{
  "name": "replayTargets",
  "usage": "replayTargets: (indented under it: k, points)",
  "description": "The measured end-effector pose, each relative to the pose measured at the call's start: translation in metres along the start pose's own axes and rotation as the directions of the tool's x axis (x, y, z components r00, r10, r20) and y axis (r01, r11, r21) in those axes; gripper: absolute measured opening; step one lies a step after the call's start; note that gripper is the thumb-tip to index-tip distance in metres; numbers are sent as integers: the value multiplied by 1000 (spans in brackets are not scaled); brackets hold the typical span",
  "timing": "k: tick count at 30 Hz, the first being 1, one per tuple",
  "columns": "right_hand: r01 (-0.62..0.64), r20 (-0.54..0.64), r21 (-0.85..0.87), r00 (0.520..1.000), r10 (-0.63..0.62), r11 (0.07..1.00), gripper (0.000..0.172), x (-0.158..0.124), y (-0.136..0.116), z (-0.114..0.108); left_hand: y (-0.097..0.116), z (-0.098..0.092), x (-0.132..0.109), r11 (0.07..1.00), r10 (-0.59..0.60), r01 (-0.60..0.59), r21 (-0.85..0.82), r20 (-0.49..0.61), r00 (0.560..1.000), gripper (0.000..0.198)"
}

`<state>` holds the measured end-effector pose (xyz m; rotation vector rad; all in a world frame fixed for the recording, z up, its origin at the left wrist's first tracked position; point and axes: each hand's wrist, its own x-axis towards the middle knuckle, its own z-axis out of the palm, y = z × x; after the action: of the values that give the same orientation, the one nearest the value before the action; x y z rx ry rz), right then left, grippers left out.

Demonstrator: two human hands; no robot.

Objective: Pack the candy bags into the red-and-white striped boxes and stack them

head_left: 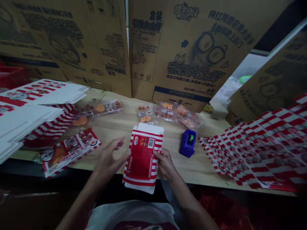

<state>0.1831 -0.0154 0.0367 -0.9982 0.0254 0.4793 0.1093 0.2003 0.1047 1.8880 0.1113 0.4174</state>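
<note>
left hand (pixel 107 161) with fingers spread, just beside one flat red and white striped paper box (pixel 141 156), right hand (pixel 164 163) pinching its side, box over the wooden table (pixel 115 137) edge, five clear candy bags (pixel 166 111), one blue tape holder (pixel 187 143)

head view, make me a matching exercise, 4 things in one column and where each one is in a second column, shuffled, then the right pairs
Things
1. blue tape dispenser
2. right hand
3. flattened cardboard cartons
4. red-and-white striped sheets

Places
A. standing upright behind the wooden table
B. holding the edge of a striped carton blank
C. on the table between that blank and the sheets
D. spread at the right end of the table

Pairs: 1-C, 2-B, 3-A, 4-D
</note>
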Motion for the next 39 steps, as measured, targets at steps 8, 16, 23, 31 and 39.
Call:
replayTargets:
  k: [8,16,23,31,39]
  points:
    - [-26,26,-10,999,26,1000,29,-3,16,-6,-55,57,-41,733,-471,543,-409,272,839,41]
    - [-89,95,-26,991,91,996,27,-2,28,-7,-52,37,-23,803,-317,369,-468,189,930,57]
    - [102,54,-161,994,-95,982,45,-11,31,-17,-67,44,-14,756,-287,324,-569,156,945,78]
    - [261,111,-526,965,-239,810,38,17,25,-39,-78,40,-17,702,-287,436,-562,337,897,73]
    - [328,142,-625,940,-310,708,12,30,24,-34,-91,45,14,822,-347,357,-443,109,932,21]
